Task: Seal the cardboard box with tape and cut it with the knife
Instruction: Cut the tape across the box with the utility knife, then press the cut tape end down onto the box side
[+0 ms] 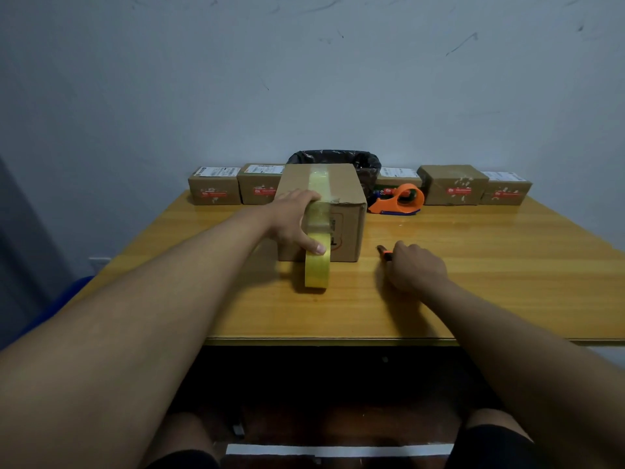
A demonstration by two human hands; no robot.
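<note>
Yellow tape roll (317, 270) stands under the left hand (293, 220), strip running over the cardboard box (345, 211). Left hand presses tape flat, fingers spread. Right hand (414, 267) curls round the knife (384, 251).

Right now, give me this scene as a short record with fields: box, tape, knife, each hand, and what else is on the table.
box: cardboard box on table, tape strip over its top and down the front
tape roll: upright on table, strip uncut
left hand: pressing tape on box
right hand: on knife, which lies on the table
dispenser: orange, right of box
rear row: small boxes, black bag
</note>
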